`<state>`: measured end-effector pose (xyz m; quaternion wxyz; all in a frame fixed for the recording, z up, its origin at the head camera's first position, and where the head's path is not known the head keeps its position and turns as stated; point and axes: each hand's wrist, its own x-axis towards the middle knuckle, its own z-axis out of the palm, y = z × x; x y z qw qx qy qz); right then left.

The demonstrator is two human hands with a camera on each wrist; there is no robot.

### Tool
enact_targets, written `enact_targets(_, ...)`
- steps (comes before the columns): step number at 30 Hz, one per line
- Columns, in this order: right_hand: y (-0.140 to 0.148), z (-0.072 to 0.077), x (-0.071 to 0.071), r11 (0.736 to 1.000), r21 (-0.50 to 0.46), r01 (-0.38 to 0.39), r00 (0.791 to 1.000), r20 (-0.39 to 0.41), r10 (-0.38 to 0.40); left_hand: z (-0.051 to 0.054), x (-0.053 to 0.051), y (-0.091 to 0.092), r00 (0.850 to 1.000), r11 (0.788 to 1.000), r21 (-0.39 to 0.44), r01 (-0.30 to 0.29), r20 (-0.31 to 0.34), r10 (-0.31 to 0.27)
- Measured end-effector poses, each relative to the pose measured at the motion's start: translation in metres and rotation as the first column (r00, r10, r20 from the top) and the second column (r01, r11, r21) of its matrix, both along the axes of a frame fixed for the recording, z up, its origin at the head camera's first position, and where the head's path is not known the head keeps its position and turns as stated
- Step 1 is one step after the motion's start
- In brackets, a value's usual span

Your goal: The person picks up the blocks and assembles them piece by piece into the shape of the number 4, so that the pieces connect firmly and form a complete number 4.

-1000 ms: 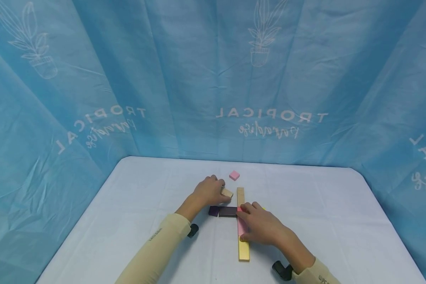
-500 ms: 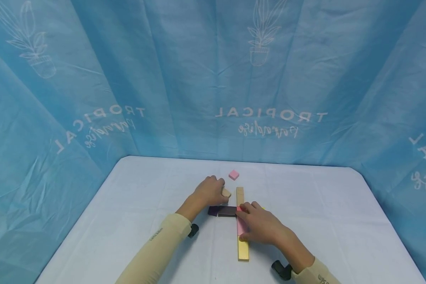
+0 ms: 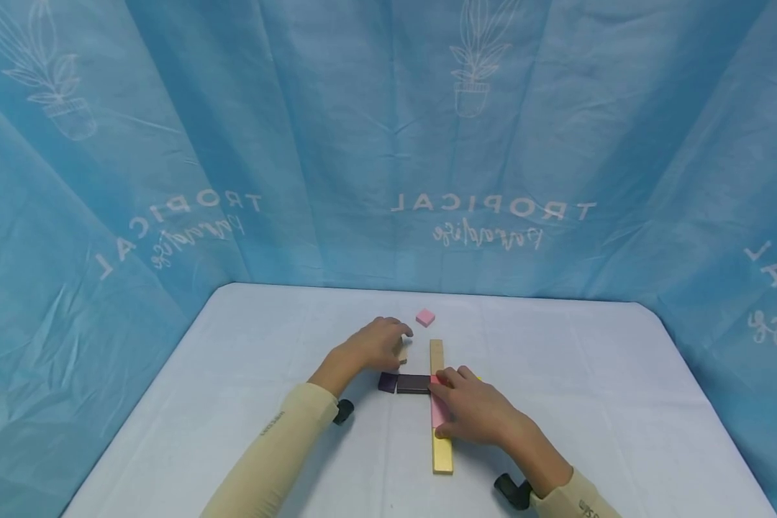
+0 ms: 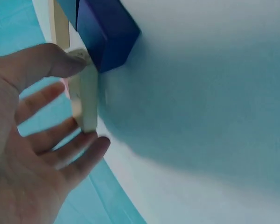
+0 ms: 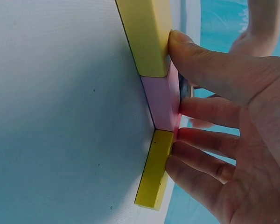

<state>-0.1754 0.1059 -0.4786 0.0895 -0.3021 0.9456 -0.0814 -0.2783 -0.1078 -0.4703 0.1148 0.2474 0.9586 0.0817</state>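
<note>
My left hand (image 3: 374,344) pinches a small pale wooden block (image 4: 87,95) between thumb and fingertips, mostly hidden behind the hand in the head view. Near the thumb in the left wrist view lies a dark purple block (image 4: 107,35). It adjoins a long dark block (image 3: 414,384), which meets an upright line of a wooden block (image 3: 437,354), a pink block (image 3: 439,411) and a yellow block (image 3: 442,458). My right hand (image 3: 474,405) rests on this line, its thumb touching the near yellow block and its fingers lying across the pink block and a side yellow block (image 5: 154,170).
Farther back on the white table (image 3: 285,316) lies a small pink block (image 3: 425,317), apart from the others. A blue curtain (image 3: 337,144) hangs behind the table and along its sides. Black wrist cameras show under both sleeves.
My left hand has shifted slightly left, turning the pale block so that less of it shows in the head view. My right hand has stayed on the line of blocks.
</note>
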Motion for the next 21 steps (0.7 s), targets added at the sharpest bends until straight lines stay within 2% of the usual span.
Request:
enact_targets(5,0.0001,-0.0002,0.0000,1.000,-0.003,-0.004,1.000,-0.005,0.004,0.0048,0.0006,-0.0017,0.998,0.999,0.010,0.049,0.050,-0.049)
enact_targets(14,-0.0009,-0.0033,0.0010,1.000,-0.001,0.001,1.000,-0.001,-0.001,0.0039,0.0027,-0.0037,0.996,0.999,-0.006,0.040,0.078,-0.039)
enact_targets(21,0.0007,-0.0020,0.0009,1.000,0.004,-0.024,0.999,-0.024,0.024,0.0029,0.0030,-0.0059,0.995,0.999,-0.013,0.035,0.094,-0.034)
